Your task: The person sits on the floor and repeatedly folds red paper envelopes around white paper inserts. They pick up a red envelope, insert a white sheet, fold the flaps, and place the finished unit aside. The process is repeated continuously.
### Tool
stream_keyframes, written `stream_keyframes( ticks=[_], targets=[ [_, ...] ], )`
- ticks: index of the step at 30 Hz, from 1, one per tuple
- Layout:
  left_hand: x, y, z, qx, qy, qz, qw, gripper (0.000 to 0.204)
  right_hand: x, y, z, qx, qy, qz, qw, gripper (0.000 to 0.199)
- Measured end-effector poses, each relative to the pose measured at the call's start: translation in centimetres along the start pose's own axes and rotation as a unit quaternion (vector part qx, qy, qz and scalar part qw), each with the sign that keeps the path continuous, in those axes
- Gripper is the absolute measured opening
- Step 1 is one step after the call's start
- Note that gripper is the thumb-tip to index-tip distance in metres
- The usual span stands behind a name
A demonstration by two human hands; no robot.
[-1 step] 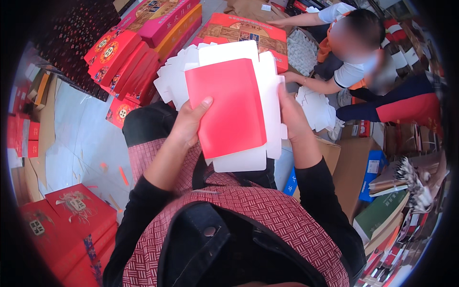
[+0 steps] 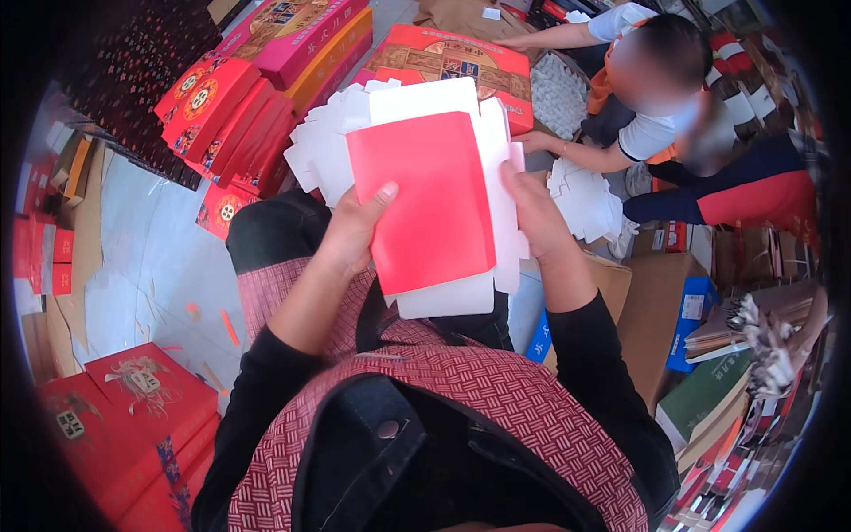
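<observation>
A flat cardboard box blank (image 2: 425, 204), with a red middle panel and white flaps around it, is held up over my lap. My left hand (image 2: 356, 226) grips its left edge, thumb on the red panel and fingers out of sight beneath. On the opposite side, my right hand (image 2: 534, 208) pinches the white right flap (image 2: 503, 239), its thumb on top; that flap tilts up a little. Behind the blank, more white die-cut blanks (image 2: 319, 146) lie in a fanned pile.
Red boxes (image 2: 217, 111) are stacked at far left beside larger purple and yellow boxes (image 2: 310, 44). A big red box (image 2: 443, 62) lies ahead. At right, a co-worker (image 2: 651, 89) reaches toward it. Cardboard cartons (image 2: 651, 310) stand by my right arm; red gift boxes (image 2: 142, 399) sit near left.
My right hand has shifted slightly left, with its thumb farther over the white flap. The blank has moved very slightly right; my left hand still grips it.
</observation>
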State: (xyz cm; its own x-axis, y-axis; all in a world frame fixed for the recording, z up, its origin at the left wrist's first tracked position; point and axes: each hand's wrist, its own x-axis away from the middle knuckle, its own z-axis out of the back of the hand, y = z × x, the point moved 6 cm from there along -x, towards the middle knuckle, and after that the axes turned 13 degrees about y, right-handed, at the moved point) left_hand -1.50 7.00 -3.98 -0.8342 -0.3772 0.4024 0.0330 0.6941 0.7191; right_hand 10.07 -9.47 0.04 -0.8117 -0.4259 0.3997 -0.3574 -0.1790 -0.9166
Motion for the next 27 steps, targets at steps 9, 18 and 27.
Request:
stream_keyframes(
  ticks=[9,18,27],
  targets=[
    [-0.2,-3.5,-0.8,0.04,0.012,0.036,0.998,0.048,-1.1,-0.1,-1.1,0.052,-0.002,0.044,0.998,0.048],
    [-0.8,8.8,-3.6,-0.402,-0.085,-0.434,0.802,0.066,-3.3,-4.8,1.9,0.249,-0.088,0.139,0.954,0.029],
    [-1.0,1.8,-0.5,-0.307,-0.195,-0.034,0.931,0.032,-5.9,-6.9,3.9,0.415,0.012,0.388,0.823,0.039]
  ],
)
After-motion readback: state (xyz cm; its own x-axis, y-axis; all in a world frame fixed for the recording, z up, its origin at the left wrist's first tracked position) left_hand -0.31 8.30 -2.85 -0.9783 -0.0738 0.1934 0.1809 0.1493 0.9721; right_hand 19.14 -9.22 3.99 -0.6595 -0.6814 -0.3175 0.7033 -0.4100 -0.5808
